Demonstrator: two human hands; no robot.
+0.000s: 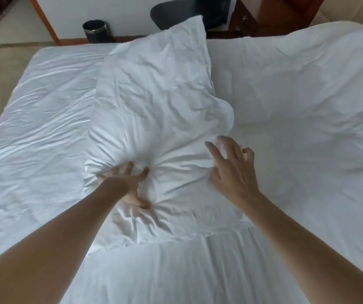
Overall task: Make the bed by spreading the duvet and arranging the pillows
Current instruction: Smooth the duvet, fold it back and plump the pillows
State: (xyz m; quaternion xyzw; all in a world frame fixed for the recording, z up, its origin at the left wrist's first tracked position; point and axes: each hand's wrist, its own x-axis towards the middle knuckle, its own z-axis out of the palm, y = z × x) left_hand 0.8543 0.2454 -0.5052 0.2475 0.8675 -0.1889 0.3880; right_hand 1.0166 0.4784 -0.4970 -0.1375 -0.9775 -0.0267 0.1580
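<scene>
Pillow, white and heavily creased, lies lengthwise on the middle of the bed, its far corner raised toward the wall. Left hand presses into the pillow's near end with fingers spread wide, the fabric puckering around it; nothing is gripped. Right hand rests at the pillow's near right edge, fingers loosely splayed and slightly bent, touching the cloth without closing on it. Duvet, white and rumpled, lies to the right of the pillow and runs to the frame edge. Wrinkled white sheet covers the mattress to the left and in front. Beyond the bed: black waste bin on the floor by the wall, dark chair partly hidden behind the pillow's raised corner, reddish wooden furniture at right. No legible writing or labels
</scene>
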